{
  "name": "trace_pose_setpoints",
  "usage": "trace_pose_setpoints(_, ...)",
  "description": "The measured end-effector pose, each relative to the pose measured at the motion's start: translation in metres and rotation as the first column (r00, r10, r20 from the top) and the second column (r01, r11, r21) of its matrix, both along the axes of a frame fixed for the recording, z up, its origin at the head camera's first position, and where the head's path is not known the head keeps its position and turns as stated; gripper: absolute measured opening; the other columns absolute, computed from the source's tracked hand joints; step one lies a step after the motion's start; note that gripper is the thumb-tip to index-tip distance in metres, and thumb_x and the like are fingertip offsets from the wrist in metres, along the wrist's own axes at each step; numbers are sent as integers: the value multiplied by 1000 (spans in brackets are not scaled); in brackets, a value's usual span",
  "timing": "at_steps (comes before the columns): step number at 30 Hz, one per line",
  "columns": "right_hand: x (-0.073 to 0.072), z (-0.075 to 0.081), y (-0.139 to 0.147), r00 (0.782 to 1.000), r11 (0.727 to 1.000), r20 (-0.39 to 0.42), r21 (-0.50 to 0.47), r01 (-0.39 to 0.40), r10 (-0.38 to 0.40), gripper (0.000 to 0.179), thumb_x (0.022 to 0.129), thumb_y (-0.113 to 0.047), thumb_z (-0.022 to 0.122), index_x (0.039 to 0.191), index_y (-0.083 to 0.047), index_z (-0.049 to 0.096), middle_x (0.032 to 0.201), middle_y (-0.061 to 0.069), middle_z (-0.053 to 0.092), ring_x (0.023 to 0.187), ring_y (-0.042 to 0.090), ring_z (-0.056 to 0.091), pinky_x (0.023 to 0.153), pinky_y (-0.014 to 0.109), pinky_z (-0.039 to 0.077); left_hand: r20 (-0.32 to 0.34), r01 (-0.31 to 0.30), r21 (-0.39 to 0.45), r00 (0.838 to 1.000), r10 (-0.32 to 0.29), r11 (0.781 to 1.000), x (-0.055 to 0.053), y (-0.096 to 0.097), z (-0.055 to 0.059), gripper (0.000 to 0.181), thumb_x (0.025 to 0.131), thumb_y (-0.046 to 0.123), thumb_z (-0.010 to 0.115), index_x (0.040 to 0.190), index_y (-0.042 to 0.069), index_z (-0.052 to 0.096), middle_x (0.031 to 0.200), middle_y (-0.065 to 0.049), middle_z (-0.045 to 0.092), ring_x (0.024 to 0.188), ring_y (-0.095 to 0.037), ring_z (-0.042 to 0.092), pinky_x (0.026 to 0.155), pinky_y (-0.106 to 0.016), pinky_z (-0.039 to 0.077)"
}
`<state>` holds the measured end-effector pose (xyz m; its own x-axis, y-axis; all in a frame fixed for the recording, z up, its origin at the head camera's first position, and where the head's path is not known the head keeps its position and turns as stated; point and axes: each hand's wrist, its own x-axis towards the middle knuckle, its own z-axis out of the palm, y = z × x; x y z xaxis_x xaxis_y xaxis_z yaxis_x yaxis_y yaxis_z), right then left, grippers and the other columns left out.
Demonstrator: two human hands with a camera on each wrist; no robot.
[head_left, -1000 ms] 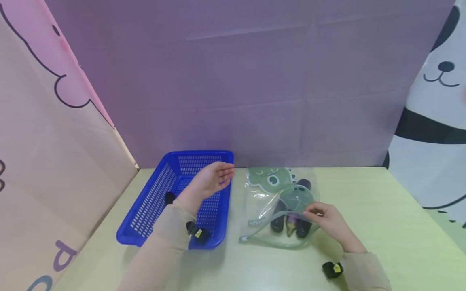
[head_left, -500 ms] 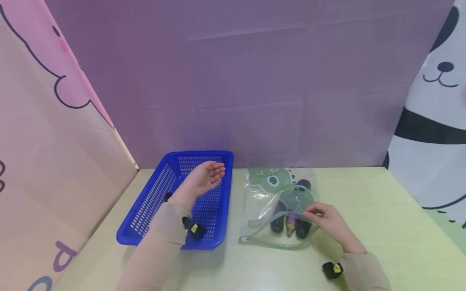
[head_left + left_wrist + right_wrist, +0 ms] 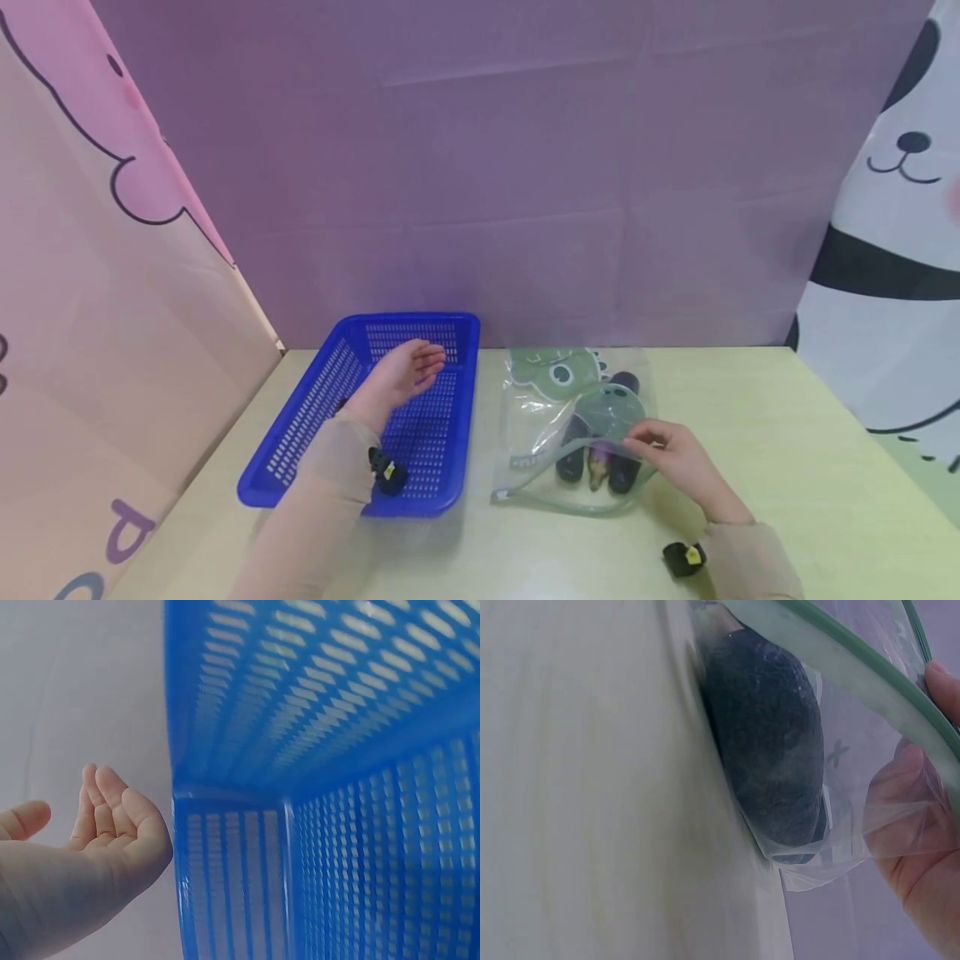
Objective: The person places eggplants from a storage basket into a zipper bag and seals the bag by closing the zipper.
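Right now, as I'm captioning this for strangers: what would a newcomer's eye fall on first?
Probably the bright blue basket, left of centre on the table, with the left hand over it in the head view. Next, right of the basket, the clear bag of eggplants, its edge pinched by the right hand.

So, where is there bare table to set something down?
Widest: the table right of the bag and right hand, up to the panda cloth. A narrow strip runs between basket and bag, opening into a patch in front. Crowded: the bag, with eggplants inside and the right hand pinching its edge; and the basket, with the left hand over it.
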<state>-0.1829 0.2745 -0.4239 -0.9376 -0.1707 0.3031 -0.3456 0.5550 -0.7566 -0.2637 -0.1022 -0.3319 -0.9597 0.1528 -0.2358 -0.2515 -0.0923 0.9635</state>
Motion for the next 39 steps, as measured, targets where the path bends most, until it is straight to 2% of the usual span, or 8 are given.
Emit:
trace_pose_setpoints(7,1,0,-1,1000,1000,3,3,1,-1,6,86,-8,65,88,-2,68,84,1,68,75,-5,54,69,18,50,-11,-43,-129,999,42,991,-3,-15,-8,46,101,21,31,135,-9,41,89,5,60,80,-3,56,76,-18,45)
trace_pose_setpoints(10,1,0,-1,1000,1000,4,2,-5,5,7,86,-8,65,88,-2,68,84,4,68,75,-4,54,68,19,50,-11,-62,-192,998,61,979,-3,-22,-11,47,101,21,31,135,-10,40,88,5,62,83,-5,58,82,-22,46)
trace_pose_setpoints(13,1,1,-1,1000,1000,16,2,-7,7,8,87,-9,65,89,-2,68,86,5,68,75,-4,54,68,19,50,-24,-85,-281,996,82,956,-3,-27,-13,46,101,19,33,135,-11,40,106,-10,64,102,-21,61,98,-34,45)
trace_pose_setpoints(18,0,0,0,1000,1000,17,5,-3,2,8,87,-10,65,89,-2,68,86,5,68,76,-4,54,68,19,50,-53,-108,-441,994,94,891,-2,-35,-16,51,98,17,35,139,-14,30,136,-32,43,129,-41,43,110,-48,35)
trace_pose_setpoints(24,0,-1,0,999,1000,31,-1,-8,8,8,87,-9,64,89,-2,68,86,6,68,75,-4,54,66,19,50,-65,-114,-606,993,94,788,1,-46,-20,54,99,22,36,141,-11,28,143,-30,35,132,-44,35,111,-55,28)
trace_pose_setpoints(30,1,-1,0,999,1000,38,-21,-12,13,9,87,-9,64,89,-1,67,85,6,68,74,-3,54,65,19,50,-160,-172,-725,984,79,667,1,-54,-22,52,96,22,39,131,-16,37,134,-34,42,126,-46,40,109,-55,32)
trace_pose_setpoints(36,0,-1,0,998,1000,61,-6,3,-3,9,87,-10,64,89,-2,67,87,6,68,75,-3,55,67,20,51,-113,-151,-710,988,101,688,2,-64,-23,63,97,24,38,141,-17,19,146,-37,23,136,-49,23,115,-54,19)
trace_pose_setpoints(39,0,0,0,998,1000,58,-5,6,-6,9,87,-9,64,89,-2,67,87,7,68,75,-3,55,66,20,51,-92,-136,-723,991,101,678,1,-66,-24,65,97,24,38,142,-18,15,147,-38,18,137,-50,20,116,-54,18)
